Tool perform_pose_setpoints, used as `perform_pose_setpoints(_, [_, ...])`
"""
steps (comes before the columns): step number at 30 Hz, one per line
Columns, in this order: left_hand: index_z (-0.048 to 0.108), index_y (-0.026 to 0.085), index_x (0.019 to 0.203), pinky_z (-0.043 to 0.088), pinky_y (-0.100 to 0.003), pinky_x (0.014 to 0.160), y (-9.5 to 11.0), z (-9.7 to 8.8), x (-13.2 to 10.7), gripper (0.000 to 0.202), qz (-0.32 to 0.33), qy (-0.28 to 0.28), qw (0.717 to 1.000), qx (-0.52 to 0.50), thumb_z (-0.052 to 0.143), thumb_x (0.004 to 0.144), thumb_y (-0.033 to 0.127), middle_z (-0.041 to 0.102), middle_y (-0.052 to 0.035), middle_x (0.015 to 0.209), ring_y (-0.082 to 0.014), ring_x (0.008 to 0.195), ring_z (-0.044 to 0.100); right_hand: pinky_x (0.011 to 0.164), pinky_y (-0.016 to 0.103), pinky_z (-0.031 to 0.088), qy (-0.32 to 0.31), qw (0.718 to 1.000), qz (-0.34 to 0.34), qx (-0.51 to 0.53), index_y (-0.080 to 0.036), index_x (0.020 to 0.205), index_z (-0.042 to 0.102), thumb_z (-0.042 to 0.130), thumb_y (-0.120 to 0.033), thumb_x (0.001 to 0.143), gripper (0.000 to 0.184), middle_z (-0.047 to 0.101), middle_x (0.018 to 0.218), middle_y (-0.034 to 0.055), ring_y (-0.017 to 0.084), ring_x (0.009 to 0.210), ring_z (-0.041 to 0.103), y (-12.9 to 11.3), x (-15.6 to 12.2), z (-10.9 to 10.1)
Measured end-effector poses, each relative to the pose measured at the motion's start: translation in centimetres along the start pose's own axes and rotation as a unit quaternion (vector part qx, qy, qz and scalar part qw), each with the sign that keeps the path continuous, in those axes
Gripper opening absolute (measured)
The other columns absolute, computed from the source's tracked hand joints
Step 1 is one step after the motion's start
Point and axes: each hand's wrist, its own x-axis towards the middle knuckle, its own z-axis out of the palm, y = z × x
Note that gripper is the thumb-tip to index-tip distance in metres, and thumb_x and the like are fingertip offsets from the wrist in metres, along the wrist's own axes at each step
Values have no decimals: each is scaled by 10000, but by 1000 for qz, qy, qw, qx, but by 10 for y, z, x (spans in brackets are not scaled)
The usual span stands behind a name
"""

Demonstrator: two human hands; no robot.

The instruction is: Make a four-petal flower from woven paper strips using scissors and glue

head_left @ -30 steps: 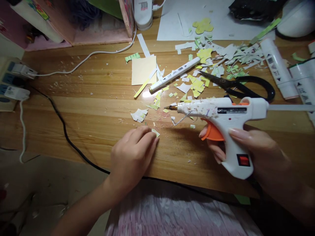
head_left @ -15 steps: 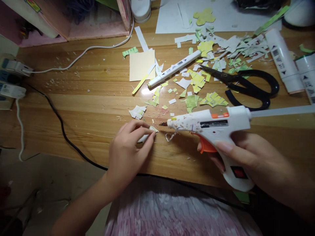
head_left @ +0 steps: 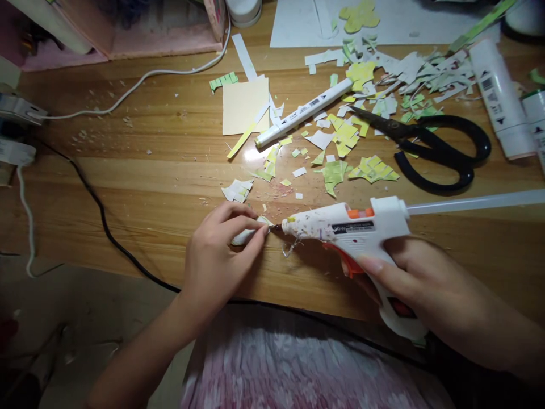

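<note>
The person's left hand (head_left: 223, 244) is reaching in from the lower left, back facing up, its grip pinching narrow on a small pale paper piece (head_left: 243, 237) just above the surface (head_left: 140, 187) or resting on it, hard to tell. The right hand (head_left: 419, 278) is wrapping around a white glue gun (head_left: 313, 221), grip closed on the handle, nozzle pointing left.

Compared with half a second ago, the gun is sitting further left, its tip now meeting the spot by the left fingertips where a gap was showing; can't really tell if it's touching the paper. The left hand is staying about put.

The wood-grain surface is carrying black-handled scissors (head_left: 443, 145), a white marker (head_left: 304, 113), a cream square (head_left: 242, 108) and tons of green, yellow and white scraps (head_left: 343, 136). A black cord (head_left: 104, 218) is trailing along the left.
</note>
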Motion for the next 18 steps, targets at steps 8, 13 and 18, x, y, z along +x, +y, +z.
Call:
perform_pose_setpoints(8, [684, 208, 748, 469, -272, 714, 0, 1, 0, 72, 3, 1, 1000, 0, 626, 787, 191, 649, -19, 877, -148, 821, 606, 416, 263, 408, 9, 1000, 9, 24, -255, 614, 567, 452, -473, 838, 333, 586, 542, -31, 163, 442, 496, -3, 0, 2])
perform_pose_setpoints(13, [683, 213, 746, 472, -281, 709, 0, 1, 0, 77, 5, 0, 1000, 4, 623, 791, 196, 652, -21, 876, -152, 817, 606, 559, 283, 487, -6, 999, 13, 38, -264, 712, 613, 485, -434, 822, 240, 650, 663, -14, 216, 623, 595, -4, 0, 1])
perform_pose_setpoints(18, [683, 207, 747, 470, -275, 716, 2, 0, 0, 70, 1, -4, 1000, 4, 629, 788, 191, 649, -17, 878, -146, 820, 605, 369, 237, 381, -10, 998, 34, 44, -255, 654, 575, 484, -433, 829, 266, 580, 564, -30, 155, 455, 490, -4, 0, 3])
